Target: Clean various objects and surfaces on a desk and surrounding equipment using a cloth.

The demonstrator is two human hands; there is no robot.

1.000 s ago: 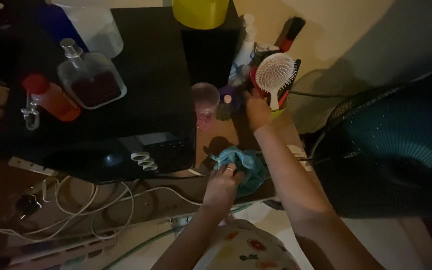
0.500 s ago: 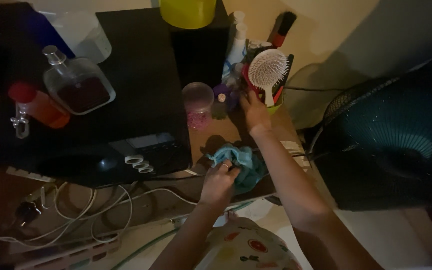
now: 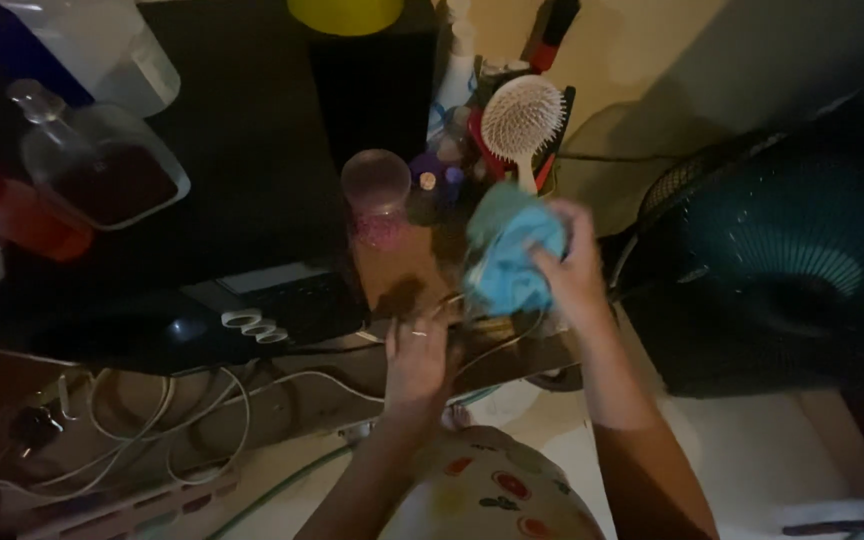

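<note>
The right hand [image 3: 570,268] is closed around a bunched blue cloth [image 3: 512,255], holding it up off the counter [image 3: 402,275]. Just beyond the cloth a white hairbrush [image 3: 522,120] stands upright among other items. The left hand [image 3: 417,360] lies lower, fingers loosely spread on the counter's edge, gripping nothing. A clear cup [image 3: 376,195] stands beyond the left hand, and white cables [image 3: 182,410] trail to its left.

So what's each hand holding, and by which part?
The right hand grips a bunched blue cloth by its right side; the left hand holds nothing.
</note>
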